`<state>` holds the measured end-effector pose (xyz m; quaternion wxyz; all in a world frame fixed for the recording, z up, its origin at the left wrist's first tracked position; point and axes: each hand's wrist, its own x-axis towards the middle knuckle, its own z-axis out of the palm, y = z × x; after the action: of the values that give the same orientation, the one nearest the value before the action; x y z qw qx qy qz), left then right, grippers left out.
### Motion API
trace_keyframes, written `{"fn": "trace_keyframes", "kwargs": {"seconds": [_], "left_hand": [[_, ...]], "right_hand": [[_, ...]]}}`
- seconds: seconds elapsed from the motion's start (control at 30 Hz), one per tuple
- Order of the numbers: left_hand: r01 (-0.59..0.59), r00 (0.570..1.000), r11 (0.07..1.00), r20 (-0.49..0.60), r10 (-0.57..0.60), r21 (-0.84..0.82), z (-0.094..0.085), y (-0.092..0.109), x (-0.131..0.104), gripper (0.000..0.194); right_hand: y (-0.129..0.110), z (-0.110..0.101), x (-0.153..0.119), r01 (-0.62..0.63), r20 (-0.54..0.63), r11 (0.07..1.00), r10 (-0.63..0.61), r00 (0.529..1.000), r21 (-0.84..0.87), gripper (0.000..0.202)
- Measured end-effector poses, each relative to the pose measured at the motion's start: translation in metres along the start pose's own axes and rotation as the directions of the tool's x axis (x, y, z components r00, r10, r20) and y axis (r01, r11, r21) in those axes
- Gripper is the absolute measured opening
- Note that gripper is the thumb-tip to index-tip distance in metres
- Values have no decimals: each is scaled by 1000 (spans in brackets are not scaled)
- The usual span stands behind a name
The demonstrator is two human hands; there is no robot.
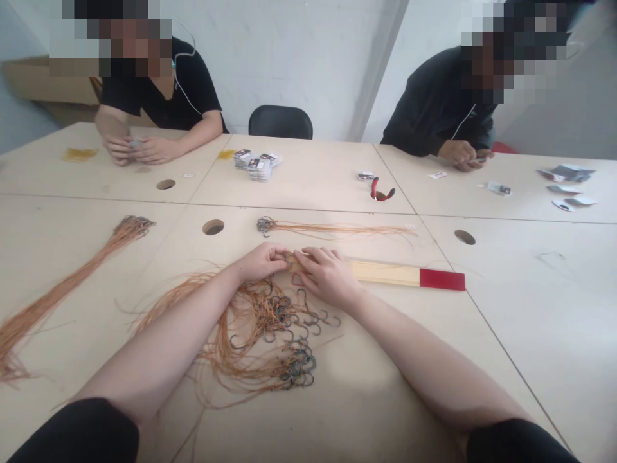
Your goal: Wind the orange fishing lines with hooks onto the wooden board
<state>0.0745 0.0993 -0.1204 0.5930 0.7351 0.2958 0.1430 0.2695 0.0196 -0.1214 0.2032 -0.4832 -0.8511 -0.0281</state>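
A long, flat, pale yellow board with a red end (pixel 385 272) lies crosswise on the table. At its left end my left hand (pixel 264 262) is closed, thumb and fingertips together; what is pinched there is hidden. My right hand (pixel 330 275) bends over the same board, its fingers gripping it near that end. Just below the hands sits a loose heap of dark fishing hooks (pixel 296 366) tied to orange-brown lines (pixel 224 370). Beyond the board stretches a thin bundle of hooked lines (pixel 332 228), its hooks at the left.
A thicker bundle of hooked lines (pixel 72 286) lies at left. Farther back are stacked small packs (pixel 260 168), red-handled pliers (pixel 382 191) in a table hole, and grey pieces (pixel 569 173). Two co-workers (pixel 190 87) (pixel 424 106) sit across the table, handling small items. A black chair (pixel 280 122) stands between them.
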Motion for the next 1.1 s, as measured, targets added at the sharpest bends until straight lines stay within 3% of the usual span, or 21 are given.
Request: {"fn": "trace_keyframes", "kwargs": {"seconds": [0.53, 1.1], "left_hand": [[-6, 999, 1000, -44, 6, -14, 1, 5, -2, 22], [0, 1000, 1000, 6, 0, -4, 1, 3, -2, 28]], "right_hand": [[6, 6, -1, 93, -22, 996, -93, 995, -5, 45], [3, 5, -1, 61, 21, 998, -60, 998, -15, 47]]}}
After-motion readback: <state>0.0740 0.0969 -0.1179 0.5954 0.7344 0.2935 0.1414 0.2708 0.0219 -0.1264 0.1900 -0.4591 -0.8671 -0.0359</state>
